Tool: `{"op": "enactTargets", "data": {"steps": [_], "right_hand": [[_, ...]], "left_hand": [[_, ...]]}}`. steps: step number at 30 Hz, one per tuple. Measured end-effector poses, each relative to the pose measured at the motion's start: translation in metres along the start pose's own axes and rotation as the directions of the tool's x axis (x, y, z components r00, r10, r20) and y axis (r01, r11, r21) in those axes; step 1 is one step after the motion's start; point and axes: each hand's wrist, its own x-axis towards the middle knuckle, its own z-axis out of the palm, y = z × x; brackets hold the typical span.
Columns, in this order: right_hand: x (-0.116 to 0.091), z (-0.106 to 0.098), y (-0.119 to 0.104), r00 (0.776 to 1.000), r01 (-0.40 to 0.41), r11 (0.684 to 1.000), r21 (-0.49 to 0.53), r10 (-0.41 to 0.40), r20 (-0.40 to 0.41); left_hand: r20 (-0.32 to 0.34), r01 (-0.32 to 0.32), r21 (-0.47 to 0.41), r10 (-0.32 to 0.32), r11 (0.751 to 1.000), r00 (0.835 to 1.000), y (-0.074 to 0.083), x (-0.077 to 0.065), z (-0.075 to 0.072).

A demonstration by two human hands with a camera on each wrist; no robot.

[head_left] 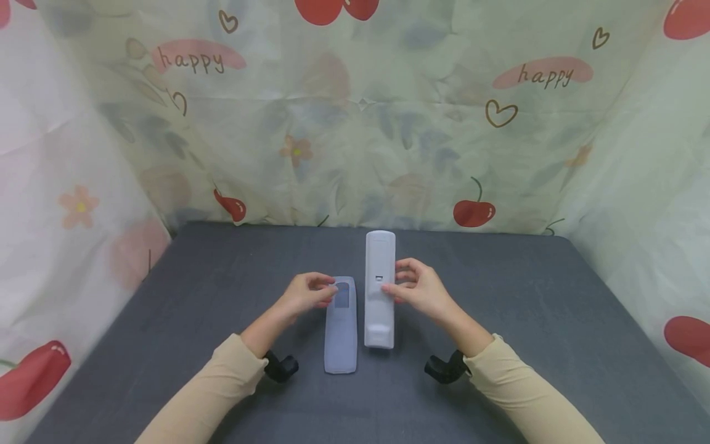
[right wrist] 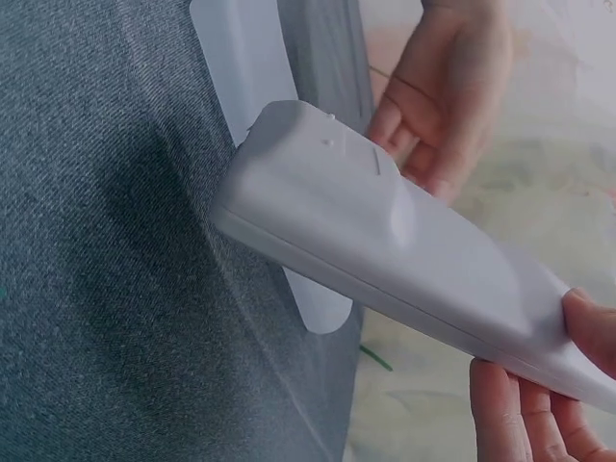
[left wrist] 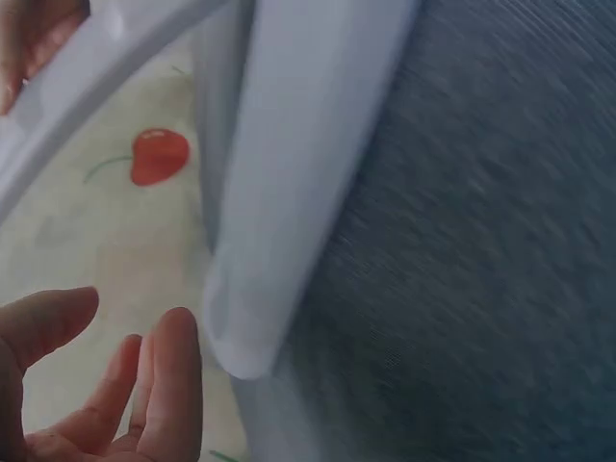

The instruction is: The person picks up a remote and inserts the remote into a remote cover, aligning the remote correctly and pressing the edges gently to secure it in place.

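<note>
My right hand (head_left: 421, 287) holds a long white remote control (head_left: 379, 320) by its side, thumb on the upward face and fingers along the edge. That face has a small dark latch-like mark and a raised lump at the near end; I see no buttons. To its left lies a flat, pale, rounded cover-like piece (head_left: 341, 345) with a grey window near the top. Near that far end is my left hand (head_left: 306, 292), its fingertips overlapping the piece in the head view. In the left wrist view the left hand (left wrist: 125, 395) has thumb and fingers spread apart, gripping nothing.
A dark grey cloth-covered table (head_left: 499, 308) lies under both things. Patterned fabric (head_left: 388, 166) with cherries and the word "happy" hangs behind it and along both sides. Black straps with mounts (head_left: 281, 368) sit at both wrists.
</note>
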Motion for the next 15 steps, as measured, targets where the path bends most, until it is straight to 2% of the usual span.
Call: {"op": "enactTargets", "data": {"steps": [4,10,15], "right_hand": [[0.001,0.000,0.001,1.000,-0.008,1.000,-0.018,0.008,-0.003],[0.004,-0.001,0.003,1.000,-0.018,1.000,-0.021,0.018,-0.004],[0.006,-0.002,0.005,1.000,-0.010,1.000,-0.022,0.011,0.005]], "left_hand": [[-0.016,0.032,0.032,-0.031,0.999,0.999,-0.011,0.003,-0.002],[0.001,0.109,0.069,-0.110,0.992,0.994,-0.025,0.008,-0.002],[0.003,0.124,0.052,-0.124,0.991,0.992,-0.030,0.008,0.002]]}}
